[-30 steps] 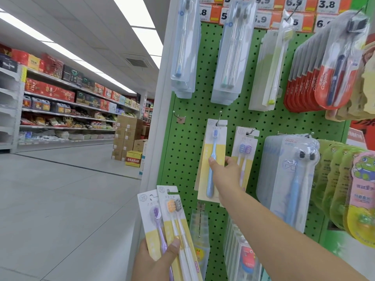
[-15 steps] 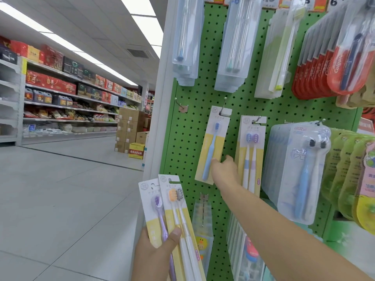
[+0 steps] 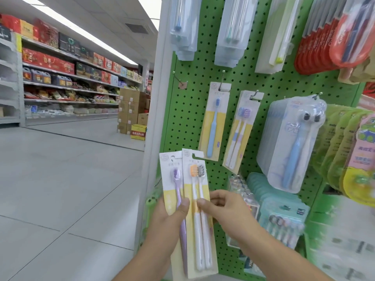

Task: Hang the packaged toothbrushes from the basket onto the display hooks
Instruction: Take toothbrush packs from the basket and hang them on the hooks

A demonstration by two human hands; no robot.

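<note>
My left hand [image 3: 172, 211] holds two carded packs low in front of the green pegboard [image 3: 190, 110]: a purple toothbrush pack [image 3: 172, 179] and an orange-and-grey twin pack [image 3: 197, 199]. My right hand [image 3: 221, 205] pinches the twin pack's right edge, thumb on its front. On the board above, a blue toothbrush pack [image 3: 214, 120] hangs from one hook and a blue-and-purple twin pack [image 3: 240, 130] from the hook beside it. An empty hook [image 3: 179, 79] sticks out at the left. No basket is in view.
Clear toothbrush packs [image 3: 229, 31] hang along the top row, red packs [image 3: 324, 45] at the upper right, a thick stack of blue brush packs [image 3: 292, 145] at the right. A white post [image 3: 156, 110] edges the board. Left lies a tiled aisle with shelves and stacked cartons [image 3: 129, 110].
My right hand has let go of the hung blue toothbrush pack and come down to the twin pack in my left hand. The view has tilted down.
</note>
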